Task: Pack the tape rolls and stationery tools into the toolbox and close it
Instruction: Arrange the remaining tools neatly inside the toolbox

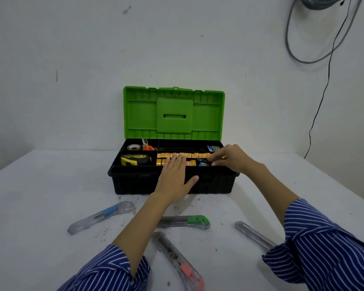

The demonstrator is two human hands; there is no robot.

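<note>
**Green lid up, both hands at the toolbox tray**

Black and green, the toolbox (172,181) stands at the centre of the frame on the white surface (40,196), its lid (173,113) upright against the wall. In the tray, rows of yellow tape rolls (183,155) fill the front right compartment. A yellow tape measure (135,159) lies in the front left one, and behind it sit a clear tape roll (134,147) and orange-handled scissors (148,146).

Left hand (176,175) lies flat with straight fingers over the tape rolls, the grip wide and holding nothing. Right hand (229,157) has curled fingertips on a small dark item (203,162) at the right end of the rolls; what it is cannot be told.

Four utility knives lie in the lower frame: blue slider (102,216), green (185,222), pink (177,259), and a clear one (253,235) partly under the right sleeve.
</note>
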